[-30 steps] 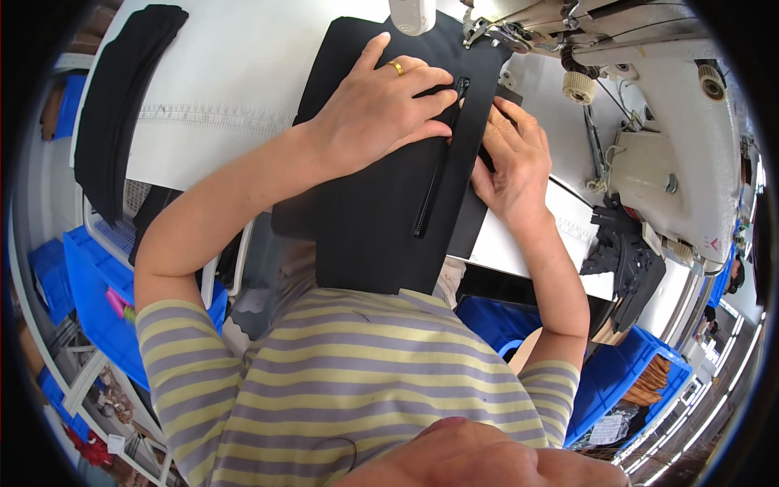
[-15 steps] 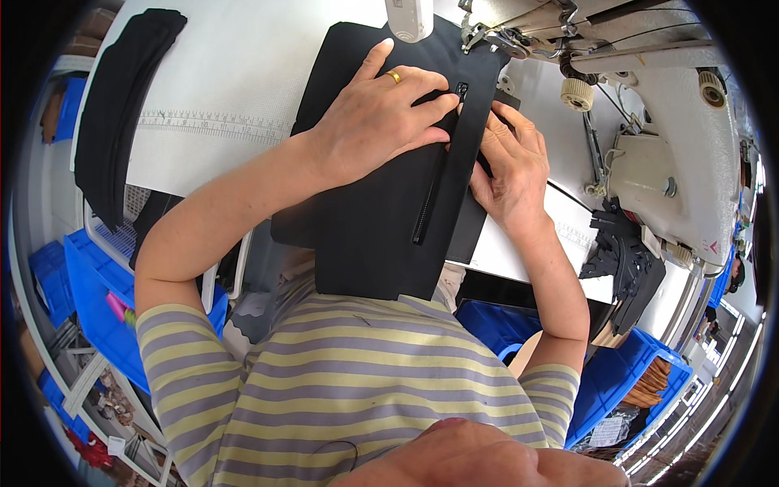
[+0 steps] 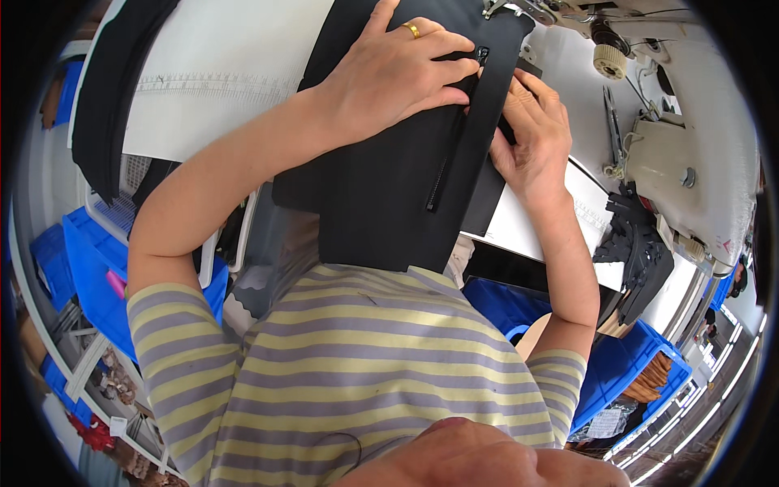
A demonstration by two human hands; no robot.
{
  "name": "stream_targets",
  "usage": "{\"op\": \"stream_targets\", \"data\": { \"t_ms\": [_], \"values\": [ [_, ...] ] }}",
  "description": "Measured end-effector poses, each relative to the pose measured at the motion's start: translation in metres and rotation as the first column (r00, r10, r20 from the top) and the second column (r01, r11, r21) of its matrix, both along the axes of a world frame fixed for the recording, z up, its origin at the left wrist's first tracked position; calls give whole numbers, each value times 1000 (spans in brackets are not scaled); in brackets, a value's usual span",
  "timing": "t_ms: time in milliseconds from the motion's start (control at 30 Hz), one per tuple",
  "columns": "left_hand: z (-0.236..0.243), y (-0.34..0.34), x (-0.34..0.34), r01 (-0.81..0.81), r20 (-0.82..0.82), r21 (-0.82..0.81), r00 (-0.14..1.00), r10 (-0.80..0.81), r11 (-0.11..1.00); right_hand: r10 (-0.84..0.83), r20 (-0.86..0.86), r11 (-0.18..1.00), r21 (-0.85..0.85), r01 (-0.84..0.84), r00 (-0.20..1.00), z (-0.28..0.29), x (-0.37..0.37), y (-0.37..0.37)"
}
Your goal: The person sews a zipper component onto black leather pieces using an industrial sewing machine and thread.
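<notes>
White bench [image 3: 223, 40] with printed scale [image 3: 215, 84]; sewing machine [image 3: 710, 105] at right. Left hand [image 3: 403, 75] spread on black zippered fabric [image 3: 377, 195]; right hand [image 3: 537, 136] curled at its edge, grip unclear.

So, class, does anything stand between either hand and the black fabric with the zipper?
Nothing visible does. The left hand rests on the black fabric, beside the zipper; the right hand is at the fabric's right edge. The hands' undersides are hidden.
</notes>
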State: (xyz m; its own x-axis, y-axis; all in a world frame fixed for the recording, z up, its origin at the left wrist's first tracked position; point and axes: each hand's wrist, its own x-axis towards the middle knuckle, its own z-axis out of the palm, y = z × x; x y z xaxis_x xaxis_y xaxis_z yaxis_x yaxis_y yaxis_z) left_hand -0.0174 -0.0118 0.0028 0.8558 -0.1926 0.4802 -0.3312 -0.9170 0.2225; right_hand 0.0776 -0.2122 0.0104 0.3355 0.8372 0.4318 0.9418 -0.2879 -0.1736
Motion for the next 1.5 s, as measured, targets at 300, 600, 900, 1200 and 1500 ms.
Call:
{"op": "stream_targets", "data": {
  "t_ms": [300,600,900,1200,1500],
  "values": [
    [3,-1,0,-10,-32,-22,999,9,1000,-27,29,1000,14,26,999,-1,-1,2],
    [-3,1,2,-61,22,87,998,60,994,-17,-66,1000,21,19,998,0,1,-3],
    [-11,-2,2,-52,47,13,998,51,999,-59,61,998,-30,61,996,1,5,1],
    [-9,0,1,-49,13,22,999,49,999,-63,65,995,-73,68,996,5,3,2],
    [-9,3,8,-42,20,22,999,41,999,-86,137,991,-89,99,987,4,3,6]
  ]
}}
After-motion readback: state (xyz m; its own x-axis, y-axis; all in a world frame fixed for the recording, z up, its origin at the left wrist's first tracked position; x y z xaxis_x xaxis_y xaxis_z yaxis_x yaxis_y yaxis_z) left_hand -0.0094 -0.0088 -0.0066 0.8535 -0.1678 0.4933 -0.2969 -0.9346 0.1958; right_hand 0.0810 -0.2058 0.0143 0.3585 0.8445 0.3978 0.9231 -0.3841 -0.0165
